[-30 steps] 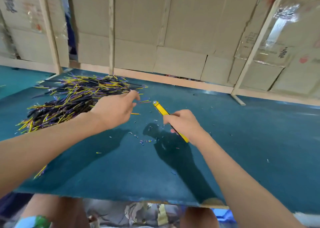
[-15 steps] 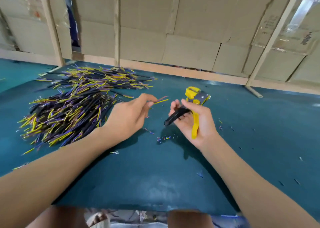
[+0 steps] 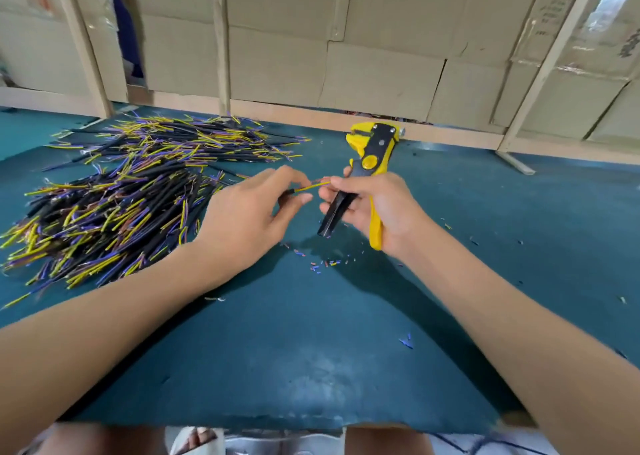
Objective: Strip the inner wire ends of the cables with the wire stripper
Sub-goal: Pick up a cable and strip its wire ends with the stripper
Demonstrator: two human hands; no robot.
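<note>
My left hand (image 3: 256, 209) pinches a short black cable (image 3: 308, 187) between thumb and fingers; its yellow and reddish inner wires point right. My right hand (image 3: 374, 205) grips the yellow-and-black wire stripper (image 3: 372, 150) upright, its jaws at the top and its handles spread apart below the fingers. The fingertips of my right hand touch the tips of the inner wires. The cable lies well below the stripper's jaws. A big pile of black cables (image 3: 114, 198) with yellow, blue and brown inner wires lies at the left on the green table (image 3: 311, 368).
Small bits of stripped insulation (image 3: 325, 264) are scattered on the table under my hands, and a few more (image 3: 405, 342) lie nearer the front edge. Cardboard panels on a wooden frame (image 3: 346, 74) wall off the table's far side.
My left hand took a cable from the pile and brought it toward the stripper. My right hand turned the stripper upright, jaws up, and its fingertips now meet the wire ends.
</note>
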